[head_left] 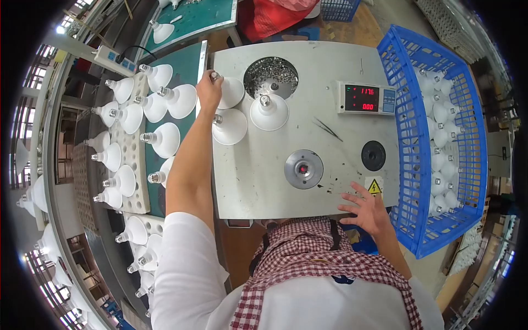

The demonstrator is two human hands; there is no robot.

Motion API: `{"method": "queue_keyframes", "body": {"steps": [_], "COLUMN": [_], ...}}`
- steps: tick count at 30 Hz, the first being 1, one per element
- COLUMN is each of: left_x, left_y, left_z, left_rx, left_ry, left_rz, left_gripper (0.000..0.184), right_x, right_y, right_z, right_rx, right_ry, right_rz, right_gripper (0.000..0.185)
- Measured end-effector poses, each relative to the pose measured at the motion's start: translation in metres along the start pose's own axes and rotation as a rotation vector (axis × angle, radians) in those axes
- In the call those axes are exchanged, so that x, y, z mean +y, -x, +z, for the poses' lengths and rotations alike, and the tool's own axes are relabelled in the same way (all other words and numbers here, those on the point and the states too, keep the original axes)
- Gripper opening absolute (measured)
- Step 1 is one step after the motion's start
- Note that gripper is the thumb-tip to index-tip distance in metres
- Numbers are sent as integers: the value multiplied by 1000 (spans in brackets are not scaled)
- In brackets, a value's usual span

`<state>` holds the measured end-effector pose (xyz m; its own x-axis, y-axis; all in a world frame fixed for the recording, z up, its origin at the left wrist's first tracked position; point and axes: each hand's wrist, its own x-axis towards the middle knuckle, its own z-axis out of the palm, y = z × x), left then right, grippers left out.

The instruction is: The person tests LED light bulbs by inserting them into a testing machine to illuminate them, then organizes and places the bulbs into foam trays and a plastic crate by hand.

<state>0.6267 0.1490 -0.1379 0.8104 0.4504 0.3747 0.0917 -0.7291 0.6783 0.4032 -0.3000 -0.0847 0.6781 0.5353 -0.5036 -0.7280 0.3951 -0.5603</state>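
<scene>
My left hand (pixel 208 93) grips the metal screw base of a white reflector light bulb (pixel 233 93) at the upper left of the grey worktop (pixel 247 181). Two more bulbs stand close by: one white bulb (pixel 231 129) just below it and another bulb (pixel 270 115) to its right. Fingers spread, my right hand (pixel 367 213) hovers at the worktop's front edge with nothing in it. Nearest to it are a yellow warning sticker (pixel 374 187) and a round metal socket fixture (pixel 303 169) with a red glow at its centre.
A round bin of small metal caps (pixel 264 71) is sunk into the worktop. Tweezers (pixel 329 130), a red-digit meter (pixel 364 99) and a black disc (pixel 373 155) are to its right. A blue crate (pixel 410 181) holds several bulbs. More bulbs (pixel 166 140) fill the left side.
</scene>
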Motion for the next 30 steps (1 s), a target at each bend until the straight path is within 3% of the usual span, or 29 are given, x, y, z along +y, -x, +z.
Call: {"method": "queue_keyframes", "body": {"steps": [3,6,7,8,10,12,15,16,18,19,21,23,25,26,28,30], "left_x": [2,54,82,97,132,131,113,108,109,106,90,86,84,88,98,104], "left_y": [12,68,105,145,229,301,377,388,390,389,381,379,376,373,366,358], "left_z": [-8,-86,-115,-137,-194,-244,-279,-279,-273,-263,-254,-254,-262,-267,-271,-275], "left_rx": [-89,33,95,143,327,467,621,741,742,754,578,591,639,635,624,602], "left_ry": [-44,114,186,172,3,-246,-589,-421,-186,-187,-96,6,213,219,601,643], "left_rz": [-56,176,222,244,218,147,-183,-370,-537,-545,-607,-582,-602,-600,-657,-631], "left_gripper": [42,40,37,34,29,30,40,41,43,43,45,43,36,36,28,28], "right_x": [-9,-1,0,5,28,54,91,104,122,125,132,131,133,131,121,124], "right_y": [-18,-56,-68,-79,-97,-100,-107,-109,-115,-116,-118,-116,-114,-111,-103,-94], "right_z": [2,40,58,72,106,151,185,194,203,205,216,216,214,215,219,227], "right_rx": [-65,-72,-159,-219,-363,-492,-626,-709,-706,-682,-666,-656,-729,-722,-852,-922], "right_ry": [15,219,251,290,516,638,851,944,1045,1130,1137,1132,1015,1017,684,596], "right_rz": [34,142,142,210,216,353,422,444,451,450,487,500,332,328,382,379], "right_gripper": [71,55,42,42,40,41,42,43,46,49,55,61,69,69,76,77]}}
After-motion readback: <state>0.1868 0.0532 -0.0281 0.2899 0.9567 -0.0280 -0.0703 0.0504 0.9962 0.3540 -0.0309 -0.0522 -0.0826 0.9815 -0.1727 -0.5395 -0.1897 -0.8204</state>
